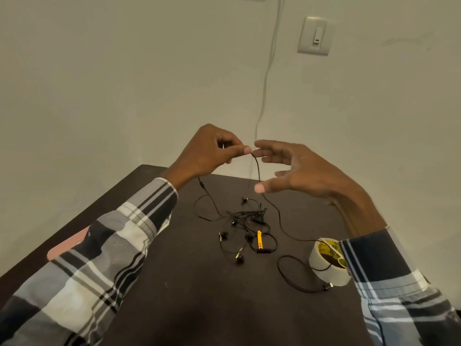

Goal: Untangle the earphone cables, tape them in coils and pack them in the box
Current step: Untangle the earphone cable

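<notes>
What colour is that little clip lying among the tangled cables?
The clip is yellow, seen in the head view.

Plain beige wall [124, 71], light switch [315, 36], dark brown table [199, 295]

Black-and-yellow earphone cables [249, 218], dark brown table [199, 295], plaid sleeves [99, 258], seemingly cream tape roll [324, 268].

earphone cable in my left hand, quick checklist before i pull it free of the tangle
1. Left hand pinches the black cable: ok.
2. Right hand on the cable: not ok, open beside it.
3. Tangle loosened: not ok, still knotted on the table.
4. Tape roll within reach: ok, though a cable lies across it.
5. Box in view: not ok.
</notes>
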